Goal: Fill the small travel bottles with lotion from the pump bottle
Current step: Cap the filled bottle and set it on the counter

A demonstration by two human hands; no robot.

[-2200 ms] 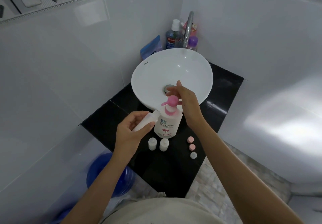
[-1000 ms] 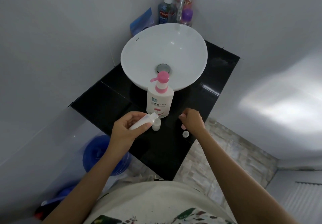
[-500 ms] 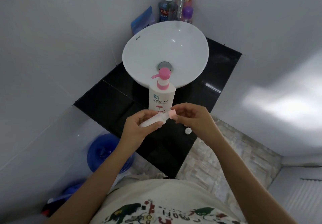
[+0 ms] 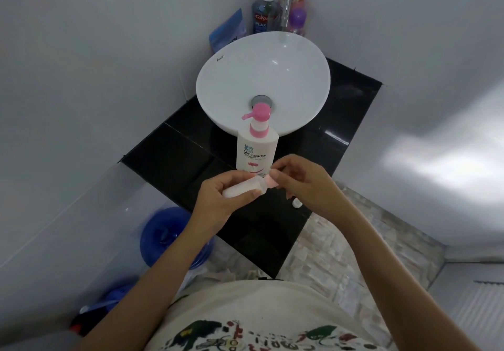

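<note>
Capping step: left hand [image 4: 218, 200] grips the travel bottle [image 4: 241, 188] lying sideways, neck toward the right. Right hand [image 4: 297, 180] pinches the pink cap [image 4: 270, 181] at that neck.

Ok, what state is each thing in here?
Travel bottle: tilted, gripped by left hand.
Pink cap: at bottle's mouth, pinched by right hand.
Pump bottle: upright on counter, nozzle pointing left, untouched.
White cap: loose on counter.
Basin: no water visible.

Black counter [image 4: 174, 143] carries basin [image 4: 218, 88], pump bottle [image 4: 256, 151] (upright), possibly a cap [image 4: 296, 202].
</note>
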